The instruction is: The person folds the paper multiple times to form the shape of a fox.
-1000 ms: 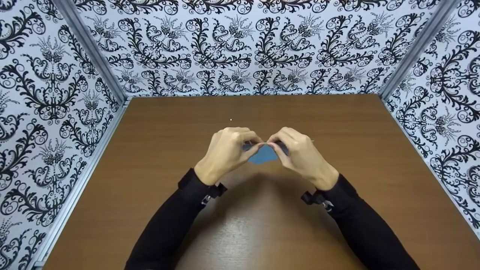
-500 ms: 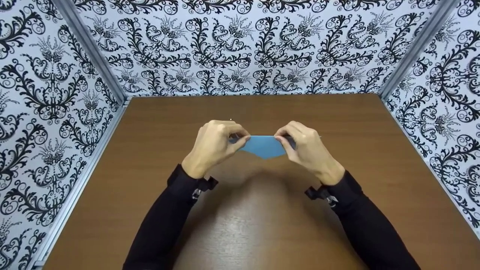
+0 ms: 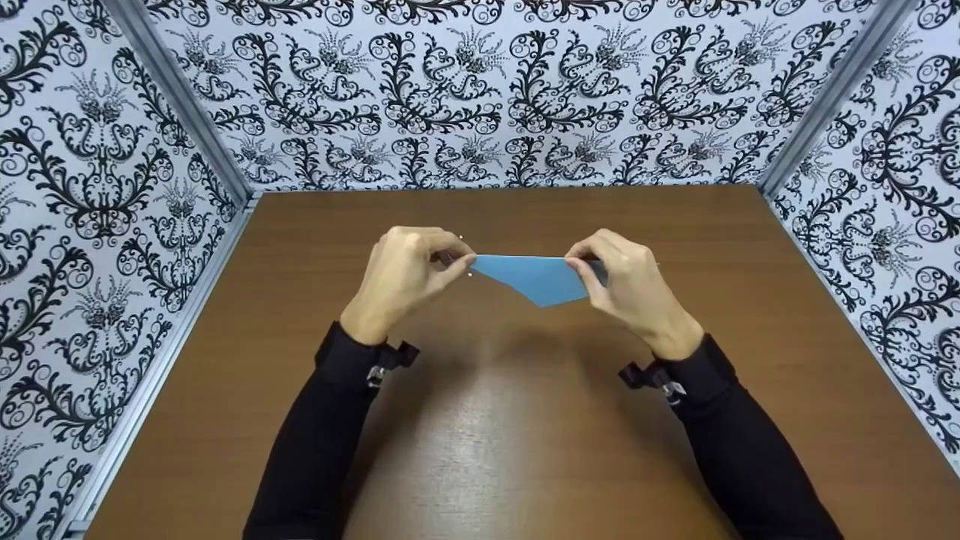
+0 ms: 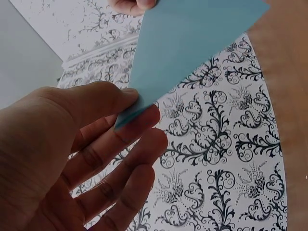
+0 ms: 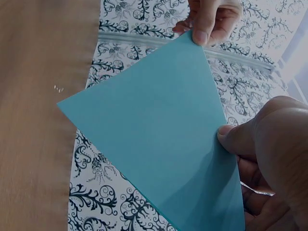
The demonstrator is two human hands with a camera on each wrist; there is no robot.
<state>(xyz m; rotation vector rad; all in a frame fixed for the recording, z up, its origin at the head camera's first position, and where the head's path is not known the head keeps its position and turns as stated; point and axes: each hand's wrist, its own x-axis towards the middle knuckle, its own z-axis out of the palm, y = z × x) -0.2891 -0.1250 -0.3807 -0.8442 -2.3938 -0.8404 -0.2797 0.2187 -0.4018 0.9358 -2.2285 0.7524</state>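
Note:
A light blue sheet of paper (image 3: 544,279), folded along its straight upper edge, hangs above the table with a point facing down. My left hand (image 3: 401,274) pinches its left corner between thumb and index finger; in the left wrist view the other fingers are spread loosely below. Farther along the same edge, my right hand (image 3: 630,281) pinches the paper with its thumb (image 5: 231,137) on the near face. The right end of the sheet is hidden behind that hand in the head view. In the right wrist view the paper (image 5: 149,120) shows a smooth, plain face.
Beneath the hands lies a brown wooden table (image 3: 480,442). Small white specks (image 3: 470,274) show by the left fingertips, and similar specks (image 5: 58,88) on the wood in the right wrist view. Patterned black-and-white walls (image 3: 480,97) with grey corner posts enclose the back and sides.
Both hands rise slightly and part: the left slides leftward along the edge to the corner, the right shifts a little right. More of the blue paper shows between them.

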